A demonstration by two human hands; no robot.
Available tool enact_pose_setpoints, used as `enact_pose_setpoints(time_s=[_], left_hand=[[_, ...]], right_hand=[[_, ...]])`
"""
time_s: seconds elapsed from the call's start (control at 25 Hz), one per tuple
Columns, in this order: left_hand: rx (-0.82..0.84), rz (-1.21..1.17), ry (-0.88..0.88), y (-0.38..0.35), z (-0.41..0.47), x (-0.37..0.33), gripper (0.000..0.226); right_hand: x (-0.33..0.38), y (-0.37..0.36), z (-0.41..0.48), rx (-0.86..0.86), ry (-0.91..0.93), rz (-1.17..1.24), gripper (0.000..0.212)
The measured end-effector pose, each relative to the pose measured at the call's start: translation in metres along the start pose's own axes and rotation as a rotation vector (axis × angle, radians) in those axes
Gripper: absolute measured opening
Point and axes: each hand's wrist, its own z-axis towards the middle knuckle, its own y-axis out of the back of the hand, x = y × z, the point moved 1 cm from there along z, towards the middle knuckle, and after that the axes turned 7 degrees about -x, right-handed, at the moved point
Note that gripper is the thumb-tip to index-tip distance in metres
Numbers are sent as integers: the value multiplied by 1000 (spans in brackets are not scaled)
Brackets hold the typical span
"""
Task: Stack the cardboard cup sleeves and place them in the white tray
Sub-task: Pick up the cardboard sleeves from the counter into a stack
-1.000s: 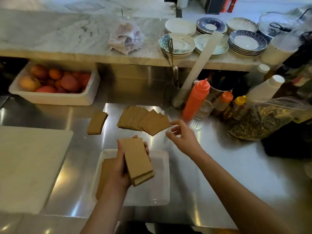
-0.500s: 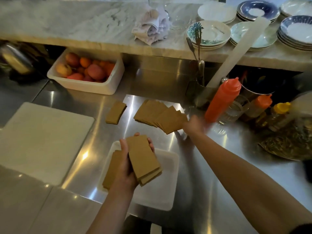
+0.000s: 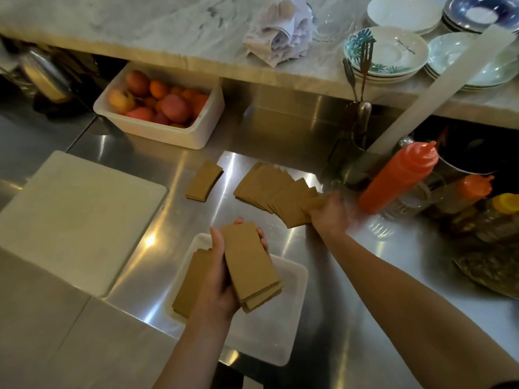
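My left hand [image 3: 222, 279] holds a stack of flat brown cardboard sleeves [image 3: 252, 265] above the white tray [image 3: 292, 310]. Another pile of sleeves [image 3: 193, 279] lies in the tray's left side, partly hidden by that hand. Several sleeves lie fanned out [image 3: 275, 192] on the steel counter beyond the tray. My right hand [image 3: 328, 211] is at the fan's right end, fingers closed on the end sleeve; the hand is blurred. A small separate stack of sleeves [image 3: 204, 181] lies left of the fan.
A white cutting board [image 3: 75, 217] lies on the left. A white tub of fruit [image 3: 160, 108] stands at the back. Orange squeeze bottles [image 3: 398, 178], a cutlery holder [image 3: 356, 130] and bags crowd the right. Plates [image 3: 387, 51] and a cloth [image 3: 280, 29] sit on the marble ledge.
My right hand reached forward to the right end of the fanned sleeves and closed on one. The left hand kept its stack over the tray. The view shifted.
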Motion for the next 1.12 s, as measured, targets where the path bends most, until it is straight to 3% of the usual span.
enact_pose_setpoints(time_s=[0.2, 0.28, 0.36, 0.6, 0.72, 0.92, 1.12], left_hand=[[-16, -19, 18, -1, 3, 3, 69], [-31, 0, 25, 0, 4, 2, 69], [-43, 16, 30, -1, 3, 2, 70], [-19, -15, 14, 3, 1, -6, 73], [-12, -32, 0, 5, -1, -10, 73], [2, -3, -2, 11, -1, -13, 68], [-22, 56, 36, 16, -1, -20, 67]], right_hand=[[-8, 6, 2, 176, -86, 328, 57], [-1, 8, 8, 231, -68, 348, 58], [8, 5, 16, 234, -30, 259, 54], [19, -6, 21, 133, 34, -110, 74], [16, -6, 15, 101, 54, -122, 81], [15, 11, -7, 261, 15, 292, 53], [32, 67, -32, 413, 143, 371, 30]])
